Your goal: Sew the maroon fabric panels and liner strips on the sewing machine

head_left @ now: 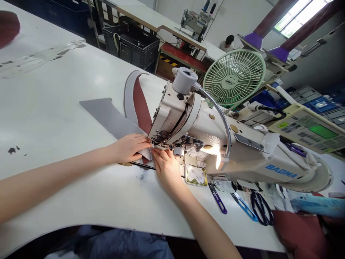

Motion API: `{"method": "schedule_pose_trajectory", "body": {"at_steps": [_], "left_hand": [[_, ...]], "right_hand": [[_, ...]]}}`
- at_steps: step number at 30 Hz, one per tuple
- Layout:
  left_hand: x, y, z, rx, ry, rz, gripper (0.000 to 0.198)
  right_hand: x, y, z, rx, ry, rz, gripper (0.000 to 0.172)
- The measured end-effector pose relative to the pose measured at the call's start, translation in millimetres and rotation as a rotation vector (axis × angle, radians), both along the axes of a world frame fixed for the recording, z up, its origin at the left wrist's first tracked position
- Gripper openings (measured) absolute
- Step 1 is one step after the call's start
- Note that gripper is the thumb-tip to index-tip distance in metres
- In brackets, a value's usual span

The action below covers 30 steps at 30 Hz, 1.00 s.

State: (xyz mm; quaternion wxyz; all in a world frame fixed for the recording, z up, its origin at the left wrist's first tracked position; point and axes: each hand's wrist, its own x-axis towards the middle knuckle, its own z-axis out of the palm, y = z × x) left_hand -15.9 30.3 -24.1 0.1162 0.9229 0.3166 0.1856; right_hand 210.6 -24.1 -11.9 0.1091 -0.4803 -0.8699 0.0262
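My left hand [129, 147] rests at the front of the sewing machine [175, 111], its fingers closed over a grey fabric piece [110, 117] beside the needle area. Close to it, my right hand [168, 167] has bent fingers pressed together on the near edge of the same work, under the machine head. Behind the needle, a curved grey strip [128, 95] with a dark red fabric side [141, 104] stands up from the table. The needle tip and the fabric edges between my fingertips are hidden.
Right of my right hand lie a small tin [196, 175] with white labels, purple thread snips [217, 199], a blue cutter [244, 207] and black-handled scissors [261, 208]. A green fan [234, 77] stands behind the machine. A control panel [309, 127] is at right; a person sits far back.
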Motion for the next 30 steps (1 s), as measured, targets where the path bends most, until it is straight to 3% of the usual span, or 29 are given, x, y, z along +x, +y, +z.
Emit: {"method": "schedule_pose_trajectory", "body": {"at_steps": [9, 13, 17, 23, 30], "left_hand": [[3.4, -16.2, 10.7, 0.062, 0.010, 0.036, 0.025], [6.2, -30.5, 4.3, 0.179, -0.045, -0.011, 0.008], [4.3, -34.0, -2.8, 0.209, -0.092, -0.037, 0.011], [0.1, -20.8, -4.0, 0.203, -0.087, -0.067, 0.016], [-4.3, 16.6, -3.5, 0.169, -0.057, -0.163, 0.021]], "right_hand": [[-0.3, 0.3, 0.6, 0.006, 0.090, 0.016, 0.033], [-1.2, -7.8, -0.8, 0.045, 0.105, 0.102, 0.023], [-4.4, -14.5, -3.8, 0.085, 0.037, 0.147, 0.021], [-7.3, -12.8, -4.3, 0.083, 0.008, 0.123, 0.022], [-9.5, -6.6, -2.5, 0.067, -0.025, 0.046, 0.033]]}}
